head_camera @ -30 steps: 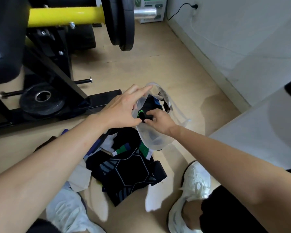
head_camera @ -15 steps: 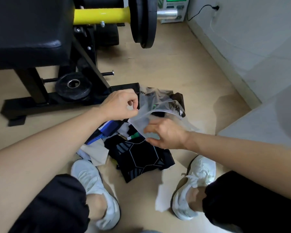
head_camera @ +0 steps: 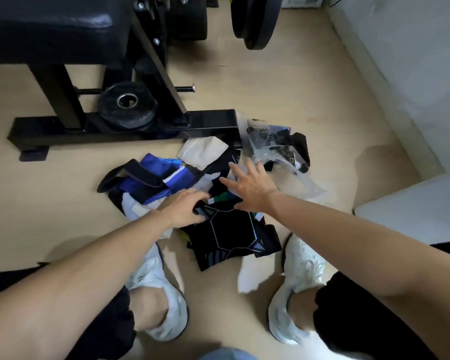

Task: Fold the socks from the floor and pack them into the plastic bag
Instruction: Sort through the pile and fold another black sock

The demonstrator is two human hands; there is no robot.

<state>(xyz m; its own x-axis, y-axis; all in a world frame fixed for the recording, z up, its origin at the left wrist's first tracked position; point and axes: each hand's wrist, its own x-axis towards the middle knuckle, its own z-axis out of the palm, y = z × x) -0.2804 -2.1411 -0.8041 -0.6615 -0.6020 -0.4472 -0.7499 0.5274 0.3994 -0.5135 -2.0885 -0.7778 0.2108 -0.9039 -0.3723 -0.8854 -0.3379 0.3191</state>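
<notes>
I see my left hand (head_camera: 185, 207) pinching a black patterned sock (head_camera: 229, 235) on the floor pile, right hand (head_camera: 250, 187) spread, grasping nothing; clear crumpled plastic bag (head_camera: 276, 149) far right.

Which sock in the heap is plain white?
The folded white sock at the pile's far edge, beside the bench base; its neighbours are black or blue patterned.

wood floor (head_camera: 283, 81) carries socks (head_camera: 224, 229), plastic bag (head_camera: 278, 149), bench frame (head_camera: 120, 126)
</notes>
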